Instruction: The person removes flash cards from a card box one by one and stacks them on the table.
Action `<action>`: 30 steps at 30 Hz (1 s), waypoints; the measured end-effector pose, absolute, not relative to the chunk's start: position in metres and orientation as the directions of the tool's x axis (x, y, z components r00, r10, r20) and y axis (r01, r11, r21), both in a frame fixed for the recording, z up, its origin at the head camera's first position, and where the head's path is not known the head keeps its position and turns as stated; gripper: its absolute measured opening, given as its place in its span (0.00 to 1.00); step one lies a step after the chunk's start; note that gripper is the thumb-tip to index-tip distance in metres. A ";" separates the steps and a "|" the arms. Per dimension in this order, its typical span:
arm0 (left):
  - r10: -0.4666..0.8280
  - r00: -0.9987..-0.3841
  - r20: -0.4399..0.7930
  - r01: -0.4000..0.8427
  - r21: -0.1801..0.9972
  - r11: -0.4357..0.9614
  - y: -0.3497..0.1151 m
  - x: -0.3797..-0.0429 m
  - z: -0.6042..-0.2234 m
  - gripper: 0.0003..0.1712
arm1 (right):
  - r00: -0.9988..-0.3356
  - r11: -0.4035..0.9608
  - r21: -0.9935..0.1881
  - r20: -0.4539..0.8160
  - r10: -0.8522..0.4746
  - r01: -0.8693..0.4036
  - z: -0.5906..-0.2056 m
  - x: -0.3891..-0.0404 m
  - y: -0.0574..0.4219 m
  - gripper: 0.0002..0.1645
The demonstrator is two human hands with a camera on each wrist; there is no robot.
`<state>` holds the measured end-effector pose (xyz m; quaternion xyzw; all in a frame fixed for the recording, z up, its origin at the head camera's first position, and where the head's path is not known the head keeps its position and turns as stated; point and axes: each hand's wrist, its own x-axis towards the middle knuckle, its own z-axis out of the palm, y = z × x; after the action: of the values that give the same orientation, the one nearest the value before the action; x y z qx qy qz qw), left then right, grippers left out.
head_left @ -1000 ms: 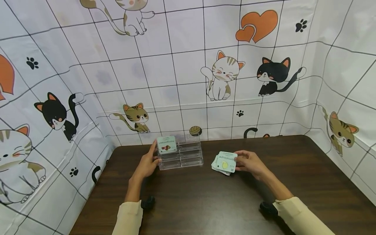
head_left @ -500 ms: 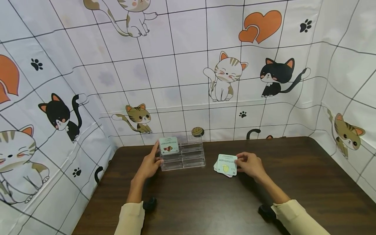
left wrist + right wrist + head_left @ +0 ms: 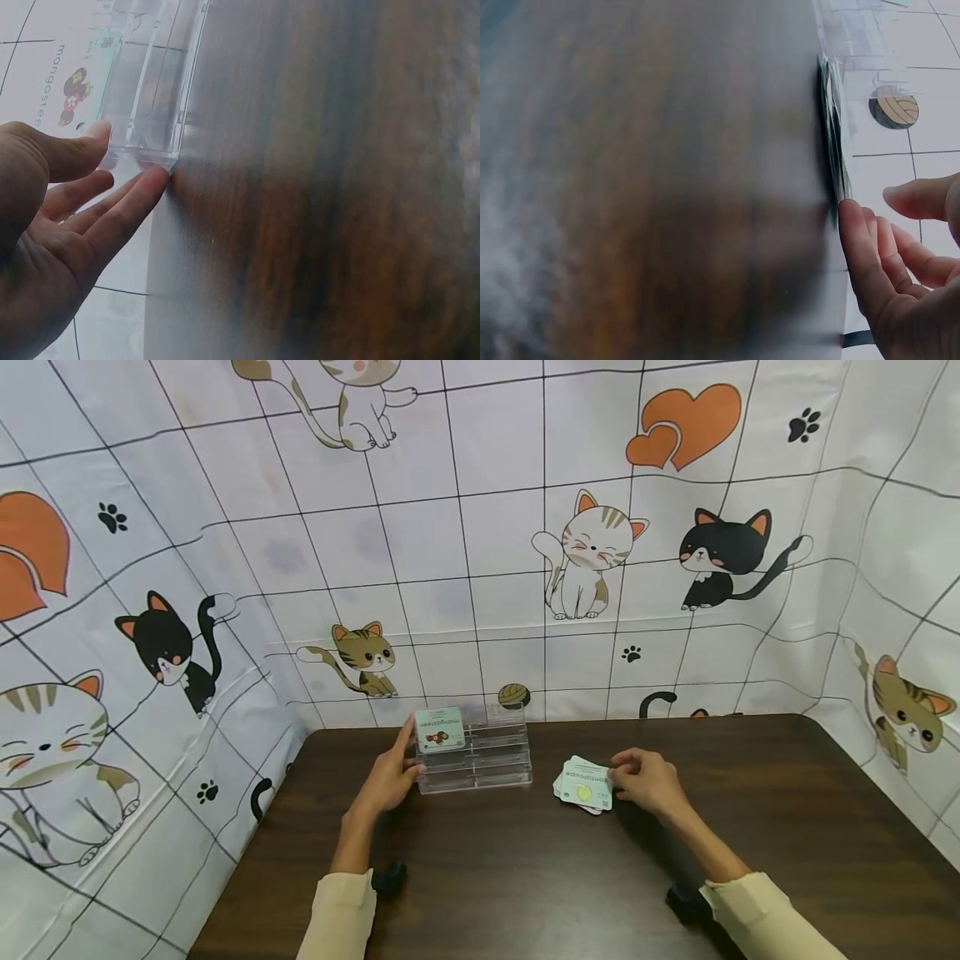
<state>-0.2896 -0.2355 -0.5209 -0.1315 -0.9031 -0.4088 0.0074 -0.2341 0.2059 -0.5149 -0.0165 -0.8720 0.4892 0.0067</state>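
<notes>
A clear plastic tiered card holder (image 3: pixel 501 760) stands at the back of the table, with a pale green mangosteen card (image 3: pixel 441 729) in its upper left slot. My left hand (image 3: pixel 388 785) is at the holder's left end; in the left wrist view its fairly straight fingers (image 3: pixel 131 206) and thumb touch the end wall. To the right lies a small stack of cards (image 3: pixel 583 783), a cantaloupe card on top. My right hand (image 3: pixel 649 783) is at the stack's right edge. In the right wrist view its fingertips meet the stack's edge (image 3: pixel 835 135), while the thumb stays apart.
The dark wooden table (image 3: pixel 517 877) reaches back to a white wall covering (image 3: pixel 495 543) printed with cats and grid lines. More of this covering encloses the left and right sides. A dark wrist device (image 3: pixel 390 878) sits at each cuff.
The cantaloupe card has turned slightly and lies more squarely over the stack. My right fingers have drawn slightly off its face. My left hand stays at the holder, while the head view has shifted slightly.
</notes>
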 end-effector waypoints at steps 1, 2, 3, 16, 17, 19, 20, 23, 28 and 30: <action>0.232 -0.965 0.124 0.247 0.734 0.633 -0.235 -0.291 -0.521 0.55 | -1.000 0.527 -0.850 -0.003 0.031 0.019 -0.514 -0.235 0.206 0.19; 0.234 -0.964 0.126 0.250 0.733 0.633 -0.235 -0.291 -0.521 0.55 | -1.000 0.532 -0.846 -0.001 0.027 0.015 -0.513 -0.235 0.206 0.19; 0.236 -0.964 0.126 0.251 0.732 0.633 -0.235 -0.292 -0.521 0.55 | -1.000 0.538 -0.843 0.004 0.023 0.010 -0.512 -0.236 0.205 0.19; 0.231 -0.963 0.141 0.257 0.737 0.625 -0.236 -0.291 -0.522 0.55 | -0.991 0.438 -0.896 0.015 -0.134 -0.073 -0.474 -0.261 0.164 0.25; 0.232 -0.962 0.141 0.258 0.739 0.623 -0.235 -0.291 -0.521 0.55 | -0.989 0.418 -0.905 0.012 -0.144 -0.072 -0.471 -0.263 0.159 0.25; 0.233 -0.962 0.142 0.259 0.741 0.619 -0.234 -0.291 -0.521 0.55 | -0.987 0.386 -0.920 0.009 -0.161 -0.072 -0.466 -0.267 0.152 0.25; 0.232 -0.962 0.142 0.259 0.742 0.618 -0.234 -0.291 -0.520 0.55 | -0.986 0.369 -0.927 0.008 -0.168 -0.070 -0.464 -0.268 0.148 0.25; 0.225 -0.964 0.142 0.254 0.745 0.617 -0.234 -0.291 -0.520 0.55 | -0.982 0.330 -0.941 0.011 -0.188 -0.073 -0.461 -0.272 0.137 0.25; 0.229 -0.963 0.141 0.255 0.747 0.614 -0.235 -0.290 -0.521 0.55 | -0.976 0.284 -0.956 0.010 -0.218 -0.073 -0.458 -0.276 0.124 0.25; 0.230 -0.963 0.142 0.256 0.750 0.610 -0.236 -0.291 -0.521 0.55 | -0.974 0.275 -0.959 0.007 -0.226 -0.071 -0.458 -0.277 0.121 0.26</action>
<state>-0.2907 -0.2361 -0.5210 -0.1354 -0.8971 -0.4204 0.0155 -0.2769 0.1205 -0.4584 0.0933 -0.7957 0.5948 -0.0653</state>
